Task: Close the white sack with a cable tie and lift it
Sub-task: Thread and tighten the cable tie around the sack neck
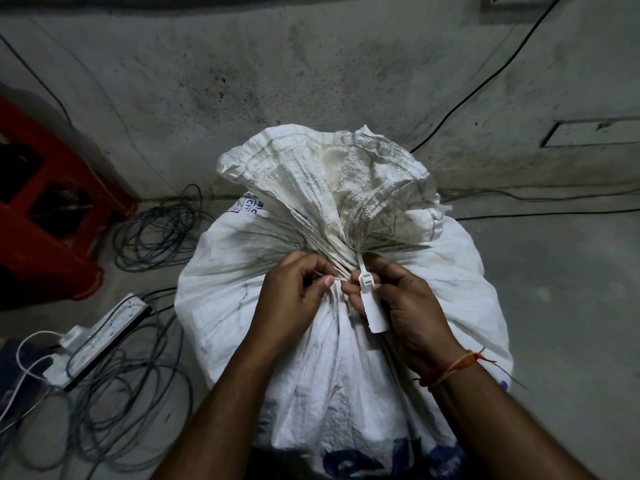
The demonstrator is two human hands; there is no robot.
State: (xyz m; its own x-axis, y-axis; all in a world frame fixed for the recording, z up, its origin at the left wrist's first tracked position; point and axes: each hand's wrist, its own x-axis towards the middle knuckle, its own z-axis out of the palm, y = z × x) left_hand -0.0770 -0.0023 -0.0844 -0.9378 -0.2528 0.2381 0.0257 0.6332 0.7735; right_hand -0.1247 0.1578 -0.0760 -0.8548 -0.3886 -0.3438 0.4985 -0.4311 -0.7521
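Two bare forearms nearest the lens, reaching in from the bottom edge to the neck of the white sack [332, 341], standing upright and stuffed on the grey concrete floor [346, 81]. Woven plastic cloth, crinkled and scuffed, blue print low on the front and a little near the neck; mouth bunched into a tight throat with the spare cloth fanning out above like a ruffle.

Left hand [294, 299]: fingers curled, thumb and forefinger pinching the thin tail end of the cable tie [372, 299] at the gathered neck. Right hand [405, 303]: fingers pressed together around the tie's flat white head and tag, thumb on top. Strap looped behind the throat, probably so the bunch cannot spring open. Apparently mid-threading: tail at the lock, not yet pulled tight, as far as can be judged. Stiff, smooth, moulded plastic, so likely to slide then ratchet.

Orange thread band [450, 370] on the right wrist. Further out, left: loose coils of grey cable [159, 233], a white power strip [100, 337] with plugs in, a red plastic stool [52, 216]. Black wire [485, 77] running across the floor behind.
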